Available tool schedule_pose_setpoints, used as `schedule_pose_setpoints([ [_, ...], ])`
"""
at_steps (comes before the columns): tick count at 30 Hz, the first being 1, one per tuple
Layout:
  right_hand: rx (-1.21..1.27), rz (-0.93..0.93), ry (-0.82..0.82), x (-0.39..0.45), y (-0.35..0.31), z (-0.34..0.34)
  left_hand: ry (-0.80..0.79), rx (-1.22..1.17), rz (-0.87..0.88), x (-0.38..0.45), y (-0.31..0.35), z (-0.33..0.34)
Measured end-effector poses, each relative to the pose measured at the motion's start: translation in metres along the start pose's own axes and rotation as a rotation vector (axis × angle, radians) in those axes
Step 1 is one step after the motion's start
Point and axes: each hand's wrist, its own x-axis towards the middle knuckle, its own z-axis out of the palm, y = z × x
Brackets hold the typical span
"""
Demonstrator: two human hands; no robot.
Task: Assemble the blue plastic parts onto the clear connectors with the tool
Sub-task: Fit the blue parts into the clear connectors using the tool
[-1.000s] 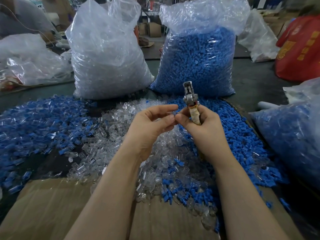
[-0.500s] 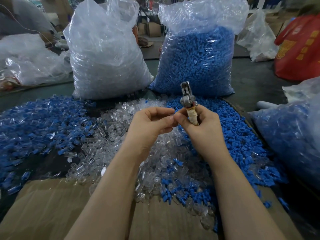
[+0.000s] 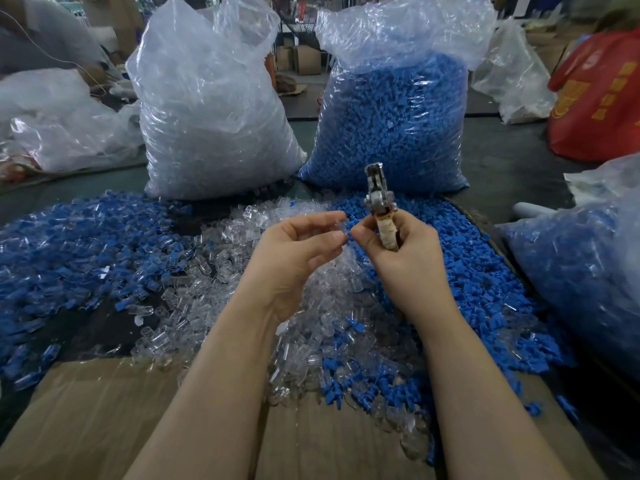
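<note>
- Two hands are raised together above the desk, their fingertips almost meeting over the heap of loose clear connectors.
- The left hand pinches a small clear connector between thumb and forefinger; the piece pokes out to the right, toward the other hand. It is too small and see-through to tell whether a blue part is already on it.
- The right hand is curled round the wrapped handle of the tool, which stands nearly upright with its metal head topmost, pointing away from the person. Its thumb and forefinger reach left toward the connector; whether they also pinch something I cannot tell.
- The relation that matters: the connector lies just left of the tool's handle and below its metal head, so my guess is that the piece must be lifted and turned to the head, or the head tipped down to it.
- The left hand is the one on the connector; the right is taken up with the tool, so any fetching of a fresh piece falls most easily to the left.
- Loose blue parts are heaped to the right of the clear pile, nearest the right hand. More blue pieces lie spread at the left.
- Behind the heaps stand a sack of clear pieces and a sack of blue pieces, well apart from the hands.
- A sheet of cardboard lies under the forearms.
</note>
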Motion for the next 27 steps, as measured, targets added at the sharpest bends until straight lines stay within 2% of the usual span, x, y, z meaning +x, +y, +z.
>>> schedule_pose_setpoints([
  [8,0.162,0.020,0.057,-0.0008,-0.0045,0.0001,-0.004,-0.029,-0.020,0.0012,-0.0005,-0.0007],
  [27,0.071,-0.012,0.026,-0.0019,-0.0039,0.0053,0.003,0.058,0.043,-0.0005,-0.0004,0.0001],
])
